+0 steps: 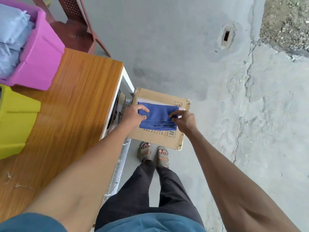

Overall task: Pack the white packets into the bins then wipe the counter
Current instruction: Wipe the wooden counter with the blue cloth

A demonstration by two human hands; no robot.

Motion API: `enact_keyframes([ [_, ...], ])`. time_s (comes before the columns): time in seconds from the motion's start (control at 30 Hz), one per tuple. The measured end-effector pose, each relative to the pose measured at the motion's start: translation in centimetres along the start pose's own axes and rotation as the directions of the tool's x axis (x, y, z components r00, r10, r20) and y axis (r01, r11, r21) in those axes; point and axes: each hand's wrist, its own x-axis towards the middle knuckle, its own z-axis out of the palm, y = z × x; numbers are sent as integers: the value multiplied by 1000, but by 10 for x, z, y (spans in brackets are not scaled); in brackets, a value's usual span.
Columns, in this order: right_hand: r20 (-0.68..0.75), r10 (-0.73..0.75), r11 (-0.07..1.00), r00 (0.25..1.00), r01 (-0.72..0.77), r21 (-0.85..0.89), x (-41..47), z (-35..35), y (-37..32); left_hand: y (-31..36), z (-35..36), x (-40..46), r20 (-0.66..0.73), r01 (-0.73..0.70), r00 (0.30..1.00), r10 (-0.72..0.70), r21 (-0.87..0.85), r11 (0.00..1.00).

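wiping step in hand: cloth [158, 117] is pinched by left hand [133, 115] and right hand [183, 121] above box [160, 96]; it is next to be carried to counter [75, 97].

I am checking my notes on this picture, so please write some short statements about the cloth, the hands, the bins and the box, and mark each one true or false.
1. Both hands hold the blue cloth. True: the left hand grips its left end, the right hand pinches its right end.
2. The cloth is spread out on the wooden counter. False: it is held folded over the cardboard box, beside the counter.
3. The pink bin is empty. False: pale packets fill it.
4. A yellow-green bin stands on the counter next to the pink one. True.
5. The cardboard box stands on the counter. False: it is on the grey floor.
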Motion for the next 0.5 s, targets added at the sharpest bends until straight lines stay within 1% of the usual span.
enact_keyframes([
  [0.07, -35, 10, 1000, 999, -11, -23, 18, 15, 11, -5, 11, 24, -17, -3, 1000, 4, 15, 1000],
  [0.2, -103, 5, 996, 995, -14, -90, 49, 41, 34, -19, 31, 63, -39, -35, 998, 40, 110, 993],
  [0.27, -123, 6, 993, 992, -20, -117, 62, 52, 43, -26, 43, 78, -46, -26, 998, 32, 142, 990],
  [0.5, -123, -6, 958, 992, -30, -285, 82, 78, 59, -43, 74, 104, -85, -48, 994, 66, 201, 978],
])
